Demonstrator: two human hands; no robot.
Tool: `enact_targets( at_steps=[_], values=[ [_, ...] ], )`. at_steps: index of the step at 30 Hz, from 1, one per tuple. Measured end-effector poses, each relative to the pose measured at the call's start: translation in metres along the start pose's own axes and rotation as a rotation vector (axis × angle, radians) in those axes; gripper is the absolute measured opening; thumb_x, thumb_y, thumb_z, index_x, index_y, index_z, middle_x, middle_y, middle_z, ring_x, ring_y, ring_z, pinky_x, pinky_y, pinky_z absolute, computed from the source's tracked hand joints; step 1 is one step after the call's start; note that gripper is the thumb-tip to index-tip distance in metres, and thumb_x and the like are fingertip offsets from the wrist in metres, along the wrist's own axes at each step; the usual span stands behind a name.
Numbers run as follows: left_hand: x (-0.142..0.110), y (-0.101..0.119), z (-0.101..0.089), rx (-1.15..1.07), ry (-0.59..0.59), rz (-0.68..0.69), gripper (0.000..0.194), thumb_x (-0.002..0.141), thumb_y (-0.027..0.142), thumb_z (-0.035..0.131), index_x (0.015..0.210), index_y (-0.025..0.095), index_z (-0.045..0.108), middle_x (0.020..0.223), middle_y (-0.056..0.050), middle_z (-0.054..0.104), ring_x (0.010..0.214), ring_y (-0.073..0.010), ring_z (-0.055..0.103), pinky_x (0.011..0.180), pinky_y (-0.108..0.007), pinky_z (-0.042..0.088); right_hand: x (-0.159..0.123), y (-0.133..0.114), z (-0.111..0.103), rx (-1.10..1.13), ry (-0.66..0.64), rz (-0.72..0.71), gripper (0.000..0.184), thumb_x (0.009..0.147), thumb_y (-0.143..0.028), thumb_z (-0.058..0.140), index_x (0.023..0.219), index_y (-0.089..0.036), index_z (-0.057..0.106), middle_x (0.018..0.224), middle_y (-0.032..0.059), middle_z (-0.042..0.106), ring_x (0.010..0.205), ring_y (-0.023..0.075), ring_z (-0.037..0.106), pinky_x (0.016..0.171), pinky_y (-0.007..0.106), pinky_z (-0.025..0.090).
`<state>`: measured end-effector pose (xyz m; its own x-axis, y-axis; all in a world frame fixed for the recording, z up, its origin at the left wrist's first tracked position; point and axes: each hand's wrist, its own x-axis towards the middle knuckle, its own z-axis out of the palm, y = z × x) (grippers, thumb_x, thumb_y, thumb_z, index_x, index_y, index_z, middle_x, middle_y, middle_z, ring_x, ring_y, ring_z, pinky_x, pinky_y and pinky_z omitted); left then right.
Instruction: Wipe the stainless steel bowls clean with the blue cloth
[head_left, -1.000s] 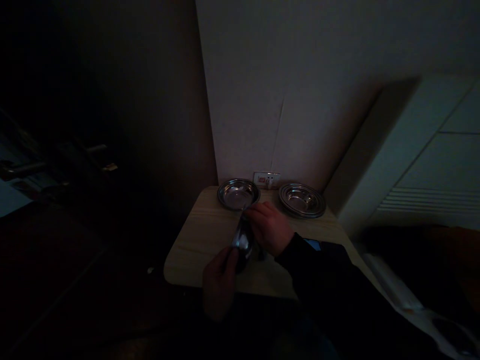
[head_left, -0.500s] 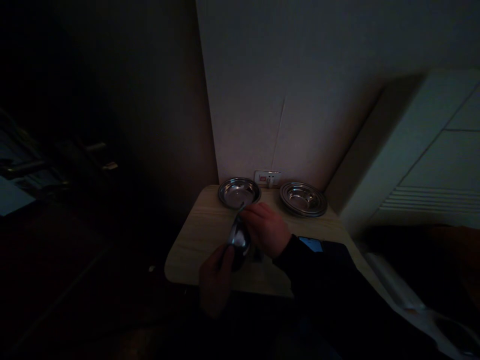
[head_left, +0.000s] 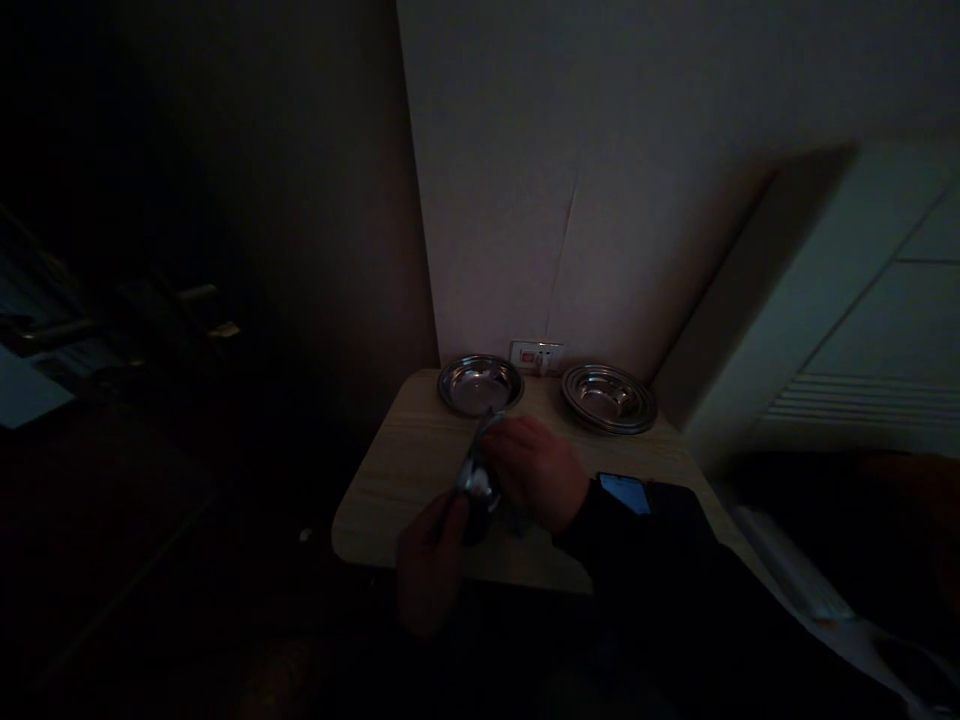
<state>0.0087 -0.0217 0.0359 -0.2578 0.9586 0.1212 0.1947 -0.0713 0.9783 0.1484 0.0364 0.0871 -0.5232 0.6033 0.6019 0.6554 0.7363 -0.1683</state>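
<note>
Tilted above the front of the small table is a shiny metal bowl point(head_left: 478, 482). My left hand point(head_left: 431, 560) is closed on its near-left edge, thumb on the metal. My right hand point(head_left: 536, 465) lies over the bowl's upper right side, fingers pressed together on a thin greyish cloth point(head_left: 484, 425). Part of that cloth hangs below the right palm. Beyond both hands, a round steel dish point(head_left: 480, 388) stands near the back edge of the table. The far side of the held bowl is covered by my right hand.
A stack of steel dishes point(head_left: 609, 400) stands at the back right of the wooden table point(head_left: 390, 480). A lit phone point(head_left: 624, 492) lies by my right sleeve. Behind is a wall socket point(head_left: 536, 356) with a plug. A white panelled piece point(head_left: 840, 320) rises on the right.
My right hand has moved slightly down and right over the bowl, with more cloth showing beneath it. My left hand keeps its hold. The view has shifted slightly.
</note>
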Motion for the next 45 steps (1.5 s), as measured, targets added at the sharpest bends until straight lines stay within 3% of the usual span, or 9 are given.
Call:
enact_targets(
  at_steps=[7, 11, 15, 19, 24, 32, 36, 41, 45],
  values=[
    [0.0, -0.001, -0.002, -0.013, -0.012, 0.018, 0.035, 0.073, 0.044, 0.053, 0.079, 0.014, 0.069, 0.075, -0.006, 0.07, 0.07, -0.0193, 0.064, 0.064, -0.026, 0.051, -0.002, -0.002, 0.0, 0.027, 0.01, -0.075, 0.019, 0.082, -0.015, 0.049, 0.096, -0.016, 0.062, 0.092, 0.0075, 0.062, 0.083, 0.0187, 0.051, 0.069, 0.028, 0.045],
    [0.001, -0.001, 0.0, -0.01, 0.01, 0.012, 0.036, 0.073, 0.045, 0.052, 0.079, 0.014, 0.069, 0.077, -0.006, 0.07, 0.072, -0.0193, 0.063, 0.065, -0.026, 0.051, -0.002, -0.003, 0.001, -0.03, 0.015, 0.072, 0.019, 0.084, -0.014, 0.045, 0.091, -0.016, 0.063, 0.089, 0.0079, 0.061, 0.081, 0.0181, 0.051, 0.07, 0.029, 0.044],
    [0.003, -0.001, 0.0, 0.003, -0.005, 0.007, 0.038, 0.074, 0.046, 0.052, 0.081, 0.014, 0.069, 0.08, -0.007, 0.07, 0.073, -0.019, 0.063, 0.066, -0.026, 0.05, -0.004, -0.006, 0.003, 0.002, -0.002, -0.109, 0.018, 0.082, -0.017, 0.05, 0.096, -0.018, 0.062, 0.092, 0.0065, 0.062, 0.081, 0.0183, 0.05, 0.063, 0.027, 0.044],
    [0.005, -0.004, 0.001, -0.006, 0.011, 0.005, 0.04, 0.074, 0.047, 0.051, 0.084, 0.013, 0.068, 0.083, -0.008, 0.07, 0.076, -0.02, 0.063, 0.068, -0.027, 0.05, -0.002, -0.007, 0.004, -0.043, 0.046, 0.027, 0.016, 0.082, -0.013, 0.049, 0.092, -0.016, 0.062, 0.09, 0.0072, 0.062, 0.082, 0.0188, 0.05, 0.067, 0.028, 0.045],
    [0.006, -0.003, 0.002, 0.021, -0.017, 0.023, 0.037, 0.076, 0.044, 0.051, 0.086, 0.013, 0.068, 0.085, -0.007, 0.07, 0.074, -0.0189, 0.063, 0.068, -0.027, 0.05, -0.012, -0.012, 0.004, -0.106, -0.014, -0.18, 0.016, 0.085, -0.02, 0.049, 0.096, -0.018, 0.061, 0.092, 0.0058, 0.063, 0.079, 0.0182, 0.05, 0.055, 0.027, 0.042],
    [0.006, -0.001, 0.003, 0.017, -0.027, 0.023, 0.038, 0.075, 0.045, 0.05, 0.086, 0.014, 0.068, 0.085, -0.008, 0.07, 0.075, -0.0194, 0.063, 0.069, -0.028, 0.05, -0.013, -0.008, 0.006, -0.146, 0.038, -0.18, 0.018, 0.086, -0.019, 0.048, 0.097, -0.018, 0.062, 0.094, 0.0069, 0.063, 0.08, 0.0189, 0.049, 0.055, 0.027, 0.043],
    [0.003, -0.004, 0.003, 0.014, 0.002, -0.003, 0.039, 0.074, 0.047, 0.051, 0.085, 0.014, 0.068, 0.085, -0.008, 0.07, 0.079, -0.0209, 0.063, 0.072, -0.029, 0.05, -0.011, -0.006, 0.006, -0.147, 0.049, 0.004, 0.02, 0.084, -0.017, 0.049, 0.1, -0.017, 0.061, 0.095, 0.009, 0.062, 0.084, 0.0207, 0.049, 0.059, 0.029, 0.045],
    [0.005, -0.005, -0.001, 0.005, -0.007, -0.029, 0.04, 0.074, 0.048, 0.05, 0.084, 0.013, 0.067, 0.084, -0.008, 0.069, 0.074, -0.0191, 0.062, 0.067, -0.027, 0.049, -0.008, -0.011, 0.014, -0.066, 0.073, -0.142, 0.02, 0.084, -0.017, 0.048, 0.098, -0.02, 0.063, 0.095, 0.0052, 0.064, 0.081, 0.0189, 0.051, 0.059, 0.028, 0.046],
    [0.002, -0.008, -0.004, 0.001, 0.005, -0.023, 0.042, 0.074, 0.05, 0.05, 0.081, 0.013, 0.066, 0.081, -0.008, 0.069, 0.075, -0.0198, 0.062, 0.067, -0.027, 0.049, 0.008, 0.005, 0.017, 0.05, 0.112, 0.136, 0.018, 0.084, -0.015, 0.047, 0.091, -0.016, 0.064, 0.09, 0.0087, 0.063, 0.083, 0.0192, 0.054, 0.071, 0.032, 0.047]
  ],
)
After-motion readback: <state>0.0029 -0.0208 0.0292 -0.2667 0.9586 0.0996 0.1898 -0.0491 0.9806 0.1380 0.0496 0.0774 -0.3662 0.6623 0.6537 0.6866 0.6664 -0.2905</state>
